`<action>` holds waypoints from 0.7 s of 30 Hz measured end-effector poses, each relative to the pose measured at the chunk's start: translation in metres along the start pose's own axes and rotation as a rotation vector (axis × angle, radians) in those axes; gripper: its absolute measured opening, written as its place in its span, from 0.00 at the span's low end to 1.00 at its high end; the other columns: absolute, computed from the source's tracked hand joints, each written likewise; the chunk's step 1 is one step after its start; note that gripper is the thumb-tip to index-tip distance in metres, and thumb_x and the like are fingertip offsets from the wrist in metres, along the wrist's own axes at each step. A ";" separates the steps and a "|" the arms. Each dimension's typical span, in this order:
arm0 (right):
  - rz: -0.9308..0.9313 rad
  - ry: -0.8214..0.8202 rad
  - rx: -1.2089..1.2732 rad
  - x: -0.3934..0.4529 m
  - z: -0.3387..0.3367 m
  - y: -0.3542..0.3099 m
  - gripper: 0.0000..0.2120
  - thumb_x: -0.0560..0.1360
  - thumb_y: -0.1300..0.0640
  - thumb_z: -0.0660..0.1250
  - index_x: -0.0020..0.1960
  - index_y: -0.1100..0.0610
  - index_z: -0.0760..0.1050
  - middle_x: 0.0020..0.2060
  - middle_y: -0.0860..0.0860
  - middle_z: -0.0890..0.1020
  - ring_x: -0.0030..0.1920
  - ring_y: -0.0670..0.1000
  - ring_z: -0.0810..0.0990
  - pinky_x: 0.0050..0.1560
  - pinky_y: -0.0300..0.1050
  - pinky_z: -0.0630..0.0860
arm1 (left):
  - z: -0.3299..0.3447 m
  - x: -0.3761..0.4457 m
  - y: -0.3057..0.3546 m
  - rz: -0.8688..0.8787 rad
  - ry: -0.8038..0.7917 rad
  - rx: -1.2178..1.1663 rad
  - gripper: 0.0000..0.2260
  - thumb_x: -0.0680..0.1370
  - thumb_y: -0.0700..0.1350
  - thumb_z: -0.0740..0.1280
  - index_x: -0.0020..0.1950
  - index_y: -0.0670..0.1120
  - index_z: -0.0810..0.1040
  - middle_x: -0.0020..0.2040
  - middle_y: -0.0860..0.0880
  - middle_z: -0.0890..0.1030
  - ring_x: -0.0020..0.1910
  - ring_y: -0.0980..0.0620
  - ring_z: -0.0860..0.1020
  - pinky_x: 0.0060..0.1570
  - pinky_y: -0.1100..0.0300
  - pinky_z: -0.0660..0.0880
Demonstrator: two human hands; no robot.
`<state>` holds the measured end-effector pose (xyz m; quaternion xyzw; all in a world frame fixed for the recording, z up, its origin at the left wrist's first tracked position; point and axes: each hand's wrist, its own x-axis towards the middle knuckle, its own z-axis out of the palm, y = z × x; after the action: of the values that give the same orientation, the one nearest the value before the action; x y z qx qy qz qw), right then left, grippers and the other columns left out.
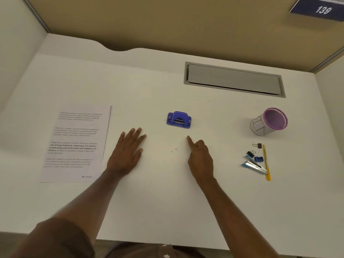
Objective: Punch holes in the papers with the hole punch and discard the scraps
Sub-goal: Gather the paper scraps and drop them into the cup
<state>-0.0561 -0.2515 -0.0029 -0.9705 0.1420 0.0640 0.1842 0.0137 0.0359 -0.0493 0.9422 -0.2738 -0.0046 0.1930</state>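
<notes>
1. The left hand lies flat on the white bench, fingers spread, grasping nothing.
2. Printed papers lie far left.
3. Tiny scraps sit between the hands.
4. The blue hole punch stands beyond them.
5. The right hand points one finger, the others curled, empty.
6. A purple cup stands far right.

Illumination is bright, soft and even, from overhead. The white surface reads slightly overexposed, with low contrast. Shadows are faint: a soft one lies under the left hand, another along the right hand. No hard glare is present. Wide-angle distortion bends the partition edges and stretches the forearms toward the lower corners. The left sleeve shows blur. Text on the paper is soft and mostly illegible. The centre is reasonably sharp.
</notes>
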 end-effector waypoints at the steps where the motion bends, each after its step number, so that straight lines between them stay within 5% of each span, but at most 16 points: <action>1: 0.015 -0.007 -0.021 0.005 -0.001 0.000 0.32 0.79 0.67 0.55 0.79 0.46 0.60 0.55 0.53 0.71 0.54 0.52 0.73 0.44 0.47 0.77 | 0.000 0.001 0.000 0.000 -0.003 0.000 0.23 0.84 0.49 0.55 0.80 0.46 0.66 0.82 0.47 0.61 0.82 0.46 0.59 0.79 0.40 0.56; 13: -0.190 0.102 -0.060 -0.017 0.014 -0.005 0.34 0.72 0.74 0.63 0.70 0.44 0.76 0.42 0.54 0.73 0.38 0.55 0.74 0.33 0.50 0.76 | -0.002 0.001 0.001 -0.022 -0.015 -0.009 0.24 0.84 0.50 0.54 0.80 0.48 0.65 0.83 0.49 0.59 0.83 0.48 0.56 0.81 0.42 0.53; 17: -0.228 0.095 0.002 -0.027 0.017 -0.014 0.33 0.73 0.73 0.62 0.69 0.43 0.76 0.41 0.51 0.71 0.38 0.53 0.73 0.36 0.47 0.75 | -0.001 0.001 0.000 -0.018 -0.010 -0.005 0.24 0.84 0.50 0.54 0.80 0.48 0.64 0.83 0.49 0.59 0.83 0.48 0.55 0.81 0.43 0.52; 21: -0.147 0.062 0.172 -0.028 0.017 -0.010 0.21 0.79 0.62 0.65 0.70 0.50 0.76 0.47 0.50 0.76 0.46 0.52 0.77 0.46 0.48 0.78 | 0.000 0.001 0.000 -0.019 -0.005 0.001 0.24 0.84 0.49 0.55 0.80 0.49 0.63 0.83 0.49 0.59 0.83 0.48 0.55 0.81 0.43 0.52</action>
<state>-0.0808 -0.2295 -0.0100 -0.9603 0.0810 0.0079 0.2667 0.0143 0.0354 -0.0489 0.9449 -0.2653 -0.0088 0.1917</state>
